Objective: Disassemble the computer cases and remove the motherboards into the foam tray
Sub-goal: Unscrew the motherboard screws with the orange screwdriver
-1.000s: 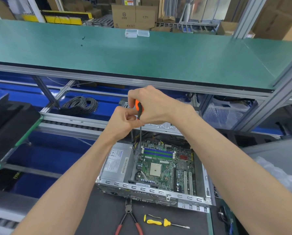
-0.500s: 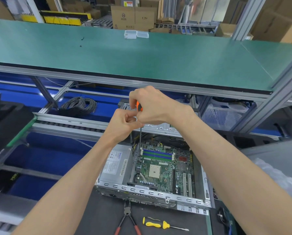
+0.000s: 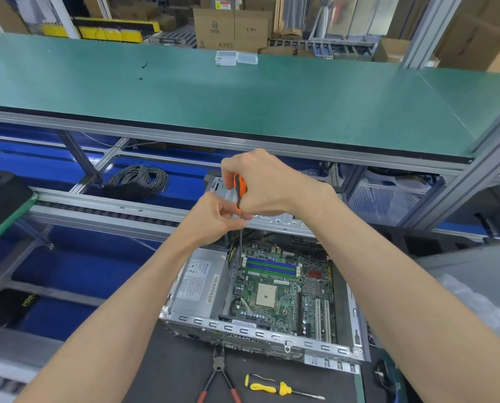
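The right hand (image 3: 267, 184) was curled around the orange handle of a screwdriver (image 3: 239, 191), fingers closed tight on it. The left hand (image 3: 214, 218) pinched the top of the metal shaft just below the handle, thumb and fingertips together on it. The shaft ran almost straight down, its tip meeting the motherboard (image 3: 283, 292) at the far left corner, beside the blue and green memory slots (image 3: 270, 266).

The motherboard lay flat inside the open computer case (image 3: 260, 335), with a grey power supply (image 3: 198, 282) to its left in the same case. The case sat on a dark work mat (image 3: 167, 379). In front of it, on the mat, lay red-handled pliers (image 3: 219, 373) and a yellow screwdriver (image 3: 275, 388), apart from each other. A green shelf (image 3: 243, 106) spanned the bench above, carrying two clear plastic boxes (image 3: 235, 58). A coil of grey cable (image 3: 140, 181) rested below it at left.
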The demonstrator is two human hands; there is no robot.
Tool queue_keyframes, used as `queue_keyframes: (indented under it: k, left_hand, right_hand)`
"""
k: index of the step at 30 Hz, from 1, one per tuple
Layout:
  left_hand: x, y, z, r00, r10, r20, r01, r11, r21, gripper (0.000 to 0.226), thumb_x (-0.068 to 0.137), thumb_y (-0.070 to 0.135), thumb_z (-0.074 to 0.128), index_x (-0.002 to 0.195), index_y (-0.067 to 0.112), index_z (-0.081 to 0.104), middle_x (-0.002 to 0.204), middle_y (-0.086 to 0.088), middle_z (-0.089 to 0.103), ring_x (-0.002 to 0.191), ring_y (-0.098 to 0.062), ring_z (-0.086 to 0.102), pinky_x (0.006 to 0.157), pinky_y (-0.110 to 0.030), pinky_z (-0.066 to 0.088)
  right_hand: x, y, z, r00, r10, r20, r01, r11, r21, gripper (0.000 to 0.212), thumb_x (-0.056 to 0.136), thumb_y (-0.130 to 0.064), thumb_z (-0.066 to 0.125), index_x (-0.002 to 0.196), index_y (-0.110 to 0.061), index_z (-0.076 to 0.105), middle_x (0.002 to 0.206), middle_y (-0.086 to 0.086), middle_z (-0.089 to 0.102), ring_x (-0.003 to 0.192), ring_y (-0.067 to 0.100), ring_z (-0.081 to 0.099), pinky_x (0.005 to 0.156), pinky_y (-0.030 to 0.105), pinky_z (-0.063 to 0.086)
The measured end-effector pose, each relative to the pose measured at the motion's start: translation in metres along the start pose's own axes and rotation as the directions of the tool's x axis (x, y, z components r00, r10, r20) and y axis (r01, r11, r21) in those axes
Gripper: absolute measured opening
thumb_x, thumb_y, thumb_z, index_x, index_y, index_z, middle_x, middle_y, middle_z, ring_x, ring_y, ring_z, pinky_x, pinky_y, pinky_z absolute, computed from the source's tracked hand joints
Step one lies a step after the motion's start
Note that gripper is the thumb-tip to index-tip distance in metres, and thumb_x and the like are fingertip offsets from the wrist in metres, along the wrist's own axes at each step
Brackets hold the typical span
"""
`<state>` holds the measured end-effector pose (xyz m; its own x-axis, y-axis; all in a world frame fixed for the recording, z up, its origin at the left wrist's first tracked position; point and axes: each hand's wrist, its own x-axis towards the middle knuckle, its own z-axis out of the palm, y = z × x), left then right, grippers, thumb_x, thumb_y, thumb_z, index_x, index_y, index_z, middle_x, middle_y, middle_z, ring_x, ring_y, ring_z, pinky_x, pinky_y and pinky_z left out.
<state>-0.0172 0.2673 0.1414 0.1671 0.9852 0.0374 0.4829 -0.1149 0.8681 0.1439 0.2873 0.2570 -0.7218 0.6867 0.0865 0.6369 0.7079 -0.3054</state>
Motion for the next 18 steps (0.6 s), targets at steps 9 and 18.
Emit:
queue_keyframes:
  k: [9,18]
  left_hand:
    - [0.006,-0.009,0.004,0.996,-0.093,0.019,0.091,0.993,0.069,0.011,0.074,0.034,0.086,0.073,0.042,0.079,0.061,-0.016,0.061,0.061,-0.016,0.044,0.065,-0.031,0.037]
    - [0.008,0.001,0.004,0.985,-0.162,0.056,0.153,0.977,0.147,0.015,0.072,0.034,0.088,0.071,0.046,0.078,0.081,-0.001,0.077,0.090,-0.023,0.070,0.090,-0.044,0.054]
  right_hand:
    - [0.002,0.002,0.000,1.000,0.028,0.001,-0.028,0.995,-0.093,0.016,0.081,-0.015,0.055,0.096,-0.018,0.057,0.083,-0.003,0.053,0.083,0.022,0.053,0.067,0.033,0.038]
    - [0.001,0.000,0.006,0.988,0.106,-0.114,-0.127,0.974,-0.189,0.017,0.097,-0.034,0.052,0.091,-0.017,0.052,0.074,0.000,0.041,0.078,0.031,0.046,0.065,0.038,0.038]
